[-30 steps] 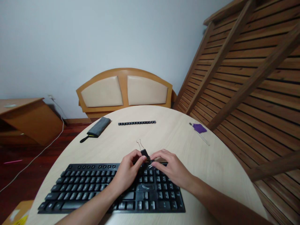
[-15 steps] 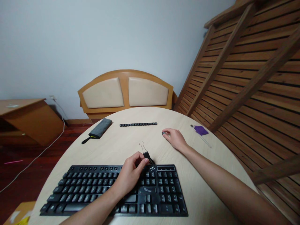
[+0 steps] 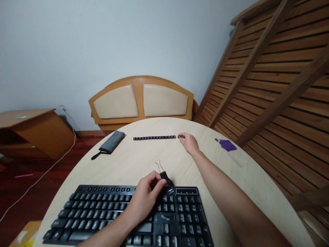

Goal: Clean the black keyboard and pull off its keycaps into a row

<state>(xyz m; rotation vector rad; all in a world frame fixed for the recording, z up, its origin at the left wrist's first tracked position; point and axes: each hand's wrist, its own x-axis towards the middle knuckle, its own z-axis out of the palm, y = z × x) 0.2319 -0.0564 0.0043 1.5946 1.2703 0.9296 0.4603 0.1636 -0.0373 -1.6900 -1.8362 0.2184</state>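
Your right fingers [image 3: 183,134] pinch a little key [image 3: 179,137] at their tips; your left fingers [image 3: 159,185] hold a wire tool [image 3: 163,175].

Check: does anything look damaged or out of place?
The black plastic keyboard apparently lacks caps along its top row; small black keycaps lie lined up on the pale round table. A thin pink object lies stray on the dark red floor.
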